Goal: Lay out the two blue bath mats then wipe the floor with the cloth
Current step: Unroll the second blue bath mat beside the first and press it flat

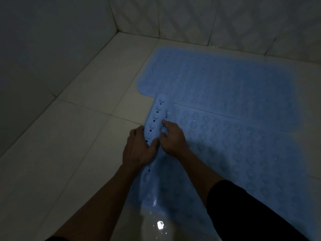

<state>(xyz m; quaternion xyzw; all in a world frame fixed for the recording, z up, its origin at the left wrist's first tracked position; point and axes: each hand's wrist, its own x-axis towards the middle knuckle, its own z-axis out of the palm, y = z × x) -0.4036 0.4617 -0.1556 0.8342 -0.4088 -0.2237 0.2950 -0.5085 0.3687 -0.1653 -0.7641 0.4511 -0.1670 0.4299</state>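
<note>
Blue rubber fills much of the head view: one bath mat [217,79] lies flat on the pale tiled floor [73,136], close to the back wall [208,20] near the corner. A second bath mat [234,153] lies in front of it, nearer the person, and the two look like they touch along one long edge. The left edge of this near mat is curled up into a fold [157,119] (you can see little round suckers and dark holes on it).

Both hands are on that fold. The left hand [139,146] grips it from the left side, fingers curled round the rubber and thumb on top. The right hand [173,138] holds it from the right, fingers bent and pressing the rubber. A dark sleeve [243,206] covers the right arm. Down low, a wet spot on the floor shines bright [160,224]. The room is dim.
</note>
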